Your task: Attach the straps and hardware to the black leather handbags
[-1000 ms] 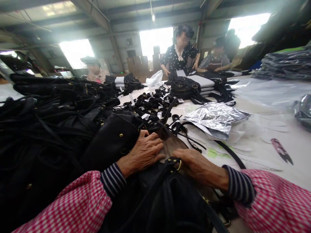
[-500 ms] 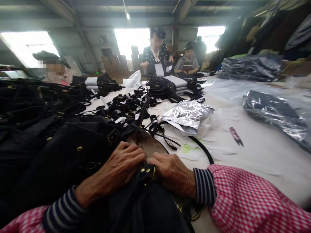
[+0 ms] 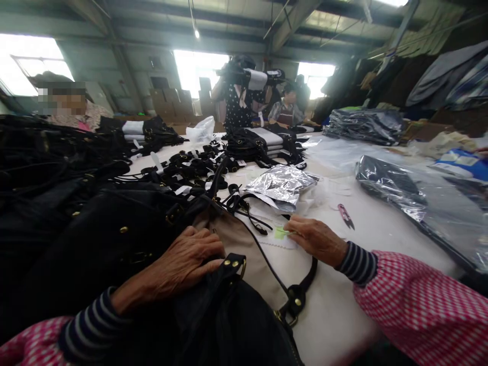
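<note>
A black handbag point(image 3: 229, 325) with gold studs lies in front of me, its beige lining point(image 3: 244, 244) showing. My left hand point(image 3: 186, 262) rests on the bag's opening, fingers curled against the edge and the lining. My right hand point(image 3: 314, 238) has reached out over the white table point(image 3: 381, 239) and pinches a small green slip point(image 3: 281, 233) that lies on a pile of white paper pieces. The bag's black strap point(image 3: 301, 284) with a gold ring curves between my hands.
A heap of black bags point(image 3: 57, 203) fills the left. Loose black straps with tags point(image 3: 202, 168), a silver foil bag point(image 3: 282, 183) and pink thread snips point(image 3: 346, 214) lie ahead. Plastic-wrapped stacks point(image 3: 415, 198) sit right. Other people work at the far end.
My right hand left the bag's opening and moved forward and right to the green slip. My left hand stays on the bag. My view has turned a little further to the right.
</note>
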Tool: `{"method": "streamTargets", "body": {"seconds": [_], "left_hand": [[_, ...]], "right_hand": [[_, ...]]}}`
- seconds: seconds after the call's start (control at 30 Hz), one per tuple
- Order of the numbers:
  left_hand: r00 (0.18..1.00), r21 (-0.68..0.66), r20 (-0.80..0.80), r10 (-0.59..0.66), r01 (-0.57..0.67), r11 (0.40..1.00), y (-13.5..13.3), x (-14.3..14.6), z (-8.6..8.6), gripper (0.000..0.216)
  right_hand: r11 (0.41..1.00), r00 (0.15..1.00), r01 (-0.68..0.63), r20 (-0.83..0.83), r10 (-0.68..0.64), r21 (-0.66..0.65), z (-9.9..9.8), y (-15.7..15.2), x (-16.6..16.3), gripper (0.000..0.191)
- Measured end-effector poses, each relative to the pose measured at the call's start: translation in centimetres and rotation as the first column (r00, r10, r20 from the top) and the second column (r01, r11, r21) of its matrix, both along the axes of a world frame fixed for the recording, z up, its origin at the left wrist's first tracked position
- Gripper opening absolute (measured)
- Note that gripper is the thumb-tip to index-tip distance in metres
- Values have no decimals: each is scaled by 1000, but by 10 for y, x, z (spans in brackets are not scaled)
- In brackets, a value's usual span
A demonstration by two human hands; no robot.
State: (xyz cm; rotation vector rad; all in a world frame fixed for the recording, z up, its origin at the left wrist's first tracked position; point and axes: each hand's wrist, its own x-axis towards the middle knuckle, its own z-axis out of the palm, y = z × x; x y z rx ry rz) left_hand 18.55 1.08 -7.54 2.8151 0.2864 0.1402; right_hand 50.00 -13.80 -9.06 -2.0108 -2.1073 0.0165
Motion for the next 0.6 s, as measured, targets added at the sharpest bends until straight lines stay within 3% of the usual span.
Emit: {"method": "streamTargets", "body": {"seconds": [0.23,0.6], "left_hand": [[998,67,67,-2,-2,998,-13,-5,0,35],[982,245,187,-27,-20,969,-12,-11,-29,17]], "right_hand": [[970,931,-66,335,144,-235,6,20,-9,15],[883,829,-123,442,343,-453,30,49,-25,15]]}}
